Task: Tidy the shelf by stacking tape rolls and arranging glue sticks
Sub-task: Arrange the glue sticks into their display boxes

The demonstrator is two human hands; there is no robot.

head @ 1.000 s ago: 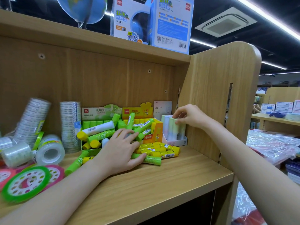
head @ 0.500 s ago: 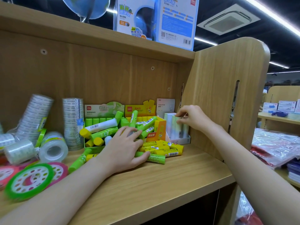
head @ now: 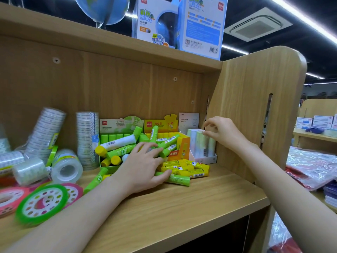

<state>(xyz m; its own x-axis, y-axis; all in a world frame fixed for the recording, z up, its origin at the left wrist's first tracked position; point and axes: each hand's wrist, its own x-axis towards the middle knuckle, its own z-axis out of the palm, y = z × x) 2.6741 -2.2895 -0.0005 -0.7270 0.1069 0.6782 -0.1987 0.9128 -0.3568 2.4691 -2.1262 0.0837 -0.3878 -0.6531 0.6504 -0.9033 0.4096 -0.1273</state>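
Left hand (head: 144, 167): spread flat on loose glue sticks (head: 184, 169) | Right hand (head: 223, 133): fingertips pinching pale glue stick (head: 201, 143) upright in white box (head: 206, 158)

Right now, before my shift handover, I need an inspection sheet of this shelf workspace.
Surface: wooden shelf, front bare.
Job's things: loose glue sticks piled before display boxes; tape rolls tumbled at left, one stack upright.
Clutter: flat coloured tape reels.
Hands: left hand spread on the pile; right hand pinching at the pale sticks.
Cables: nothing seen.
Surroundings: globe box above.
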